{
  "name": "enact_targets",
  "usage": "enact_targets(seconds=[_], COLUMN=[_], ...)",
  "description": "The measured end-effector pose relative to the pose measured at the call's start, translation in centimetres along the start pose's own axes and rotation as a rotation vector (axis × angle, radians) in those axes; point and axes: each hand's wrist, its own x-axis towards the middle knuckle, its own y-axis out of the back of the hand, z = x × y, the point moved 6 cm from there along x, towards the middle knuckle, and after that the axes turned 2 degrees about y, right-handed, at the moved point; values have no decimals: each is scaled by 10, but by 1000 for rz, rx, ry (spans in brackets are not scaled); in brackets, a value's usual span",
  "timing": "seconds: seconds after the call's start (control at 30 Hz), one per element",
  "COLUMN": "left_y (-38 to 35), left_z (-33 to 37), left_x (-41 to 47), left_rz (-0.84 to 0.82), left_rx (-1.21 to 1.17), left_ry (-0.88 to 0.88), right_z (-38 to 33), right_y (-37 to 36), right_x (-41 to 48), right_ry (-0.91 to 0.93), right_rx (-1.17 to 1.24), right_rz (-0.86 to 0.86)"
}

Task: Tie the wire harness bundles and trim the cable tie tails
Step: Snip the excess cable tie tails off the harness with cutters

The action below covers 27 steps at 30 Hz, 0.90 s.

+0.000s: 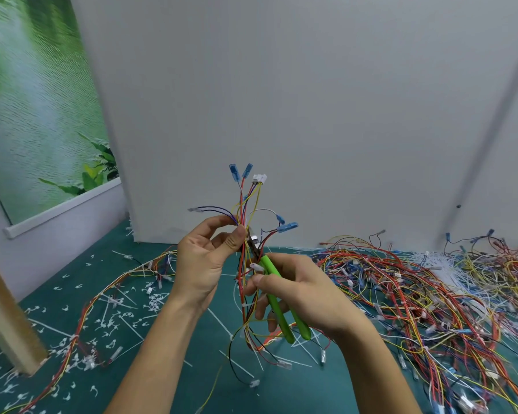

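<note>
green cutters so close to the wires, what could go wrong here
1. The cutter tip sits right against the wire bundle pinched in the left hand; it might nick a wire rather than the tie tail.
2. The left thumb is beside the blades.
3. The right hand could snag loose wires.

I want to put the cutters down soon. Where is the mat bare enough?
Barest: the green mat near you, between your forearms. Left is littered with trimmed tie tails beside a laid-out harness. Right is buried under the wire pile.
</note>
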Motion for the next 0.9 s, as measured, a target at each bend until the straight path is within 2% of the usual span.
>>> enact_targets(seconds=[0.27, 0.67, 0.9], left_y=[-2, -2, 0], left_z=[3, 3, 6], left_x=[-2, -2, -1], left_rz=[8, -77, -63], left_rx=[-24, 5, -8], left_ry=[-7, -16, -24], right_z=[-3, -3, -3], right_y=[-1, -2, -2], right_x=[0, -2, -1], right_ry=[9, -45, 1], right_rx=[-13, -35, -102], right_rz=[14, -27, 9])
